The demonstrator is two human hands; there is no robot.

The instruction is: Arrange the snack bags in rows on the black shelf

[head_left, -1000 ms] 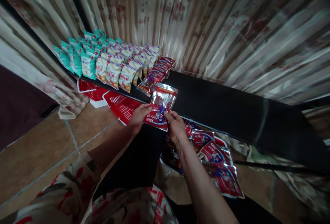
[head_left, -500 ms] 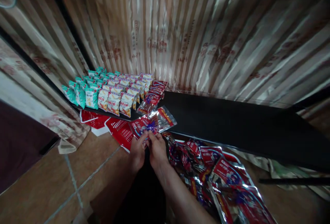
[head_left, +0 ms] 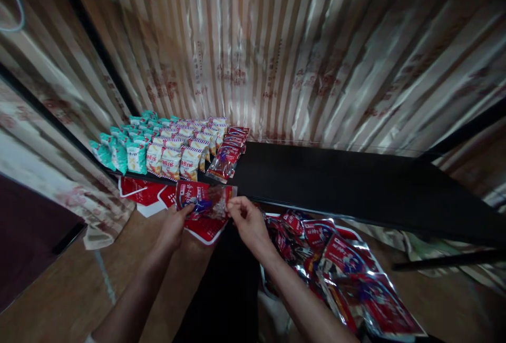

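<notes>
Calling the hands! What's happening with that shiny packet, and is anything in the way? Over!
Left hand and right hand both holding red packet. Packet near front edge of black shelf. Red basket partly hidden behind packet. Over.

Behind and between the bare left fingers [head_left: 189, 209] and bare right fingers [head_left: 237, 207], plain black cloth trousers [head_left: 221, 290] show as a broad dark shape. Both slender forearms [head_left: 134, 285] are uncovered. Well behind the left fingers peeks a small pale fabric sleeve edge [head_left: 90, 339].
</notes>
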